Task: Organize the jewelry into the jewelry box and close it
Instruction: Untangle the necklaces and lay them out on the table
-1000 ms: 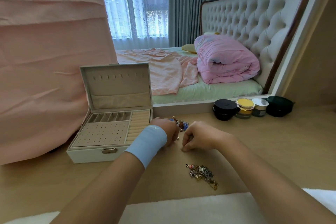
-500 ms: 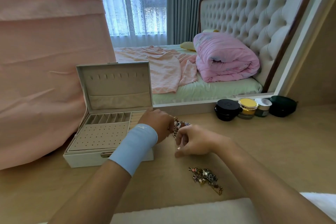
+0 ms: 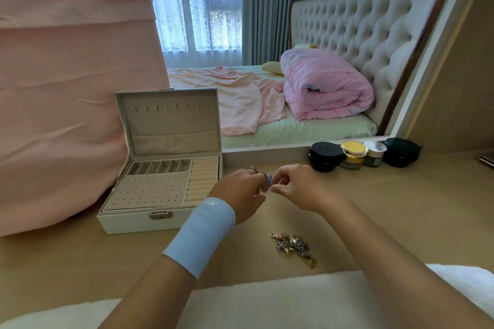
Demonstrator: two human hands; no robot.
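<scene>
Pinching a small tangle of jewelry (image 3: 263, 177) from both sides, left hand (image 3: 240, 192) and right hand (image 3: 296, 187) each curled round it with the fingertips, just above the tabletop (image 3: 374, 222) and just right of the open jewelry box (image 3: 128, 222). Likely light, loose, snag-prone and fragile; best taken by a ring or clasp, never tugged by a chain. Leaving a second jewelry pile (image 3: 292, 244) nearer the body. Raised since a second ago: the right fingertips were down at the table, and are now up at the tangle.
</scene>
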